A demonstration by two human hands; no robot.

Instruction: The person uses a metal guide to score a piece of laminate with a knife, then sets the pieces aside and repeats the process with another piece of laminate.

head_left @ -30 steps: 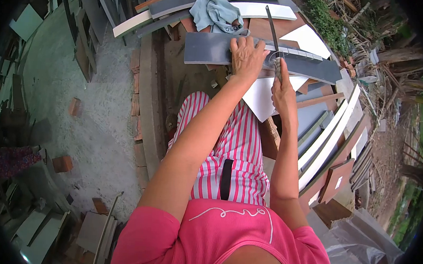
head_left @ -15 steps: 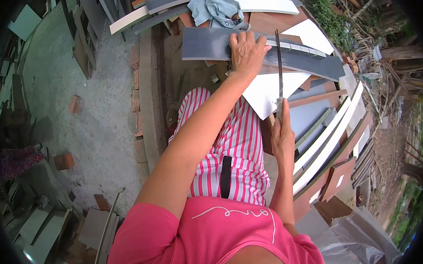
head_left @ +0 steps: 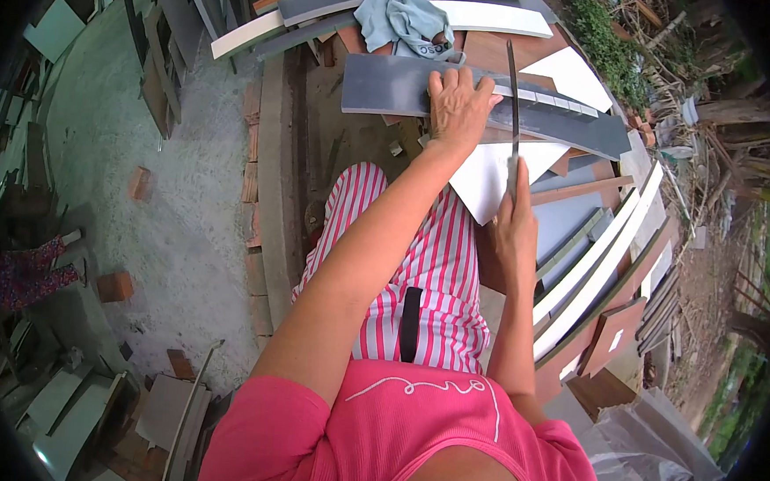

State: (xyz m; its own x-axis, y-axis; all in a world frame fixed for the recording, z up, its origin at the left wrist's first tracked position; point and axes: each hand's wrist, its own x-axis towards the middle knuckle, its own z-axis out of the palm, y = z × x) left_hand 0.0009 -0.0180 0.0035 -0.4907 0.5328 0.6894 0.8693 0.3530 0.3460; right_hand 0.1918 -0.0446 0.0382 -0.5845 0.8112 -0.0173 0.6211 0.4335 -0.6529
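Note:
A long dark grey board (head_left: 386,86) lies crosswise ahead of me, with a narrow pale strip (head_left: 556,102) marked by cross lines along it. My left hand (head_left: 460,108) presses palm down on the board, fingers curled over it and thumb touching the strip's left end. In my right hand (head_left: 516,218) is a long, narrow-bladed tool (head_left: 513,98), gripped at its near end. Its blade points away from me and crosses the strip and board just right of my left thumb. Its edge is too small to make out, and my fingers hide most of the handle.
A blue-grey cloth (head_left: 403,21) lies on boards beyond. White and brown offcuts (head_left: 592,244) are stacked at right, beside clear plastic sheeting (head_left: 646,442). A brick-edged ledge (head_left: 269,189) borders the concrete floor (head_left: 194,185) at left. Another person's patterned clothing (head_left: 35,272) shows at far left.
My right hand has pushed the bladed tool forward, away from me, across the board. My left hand stays in place on the board. The whole view has shifted slightly.

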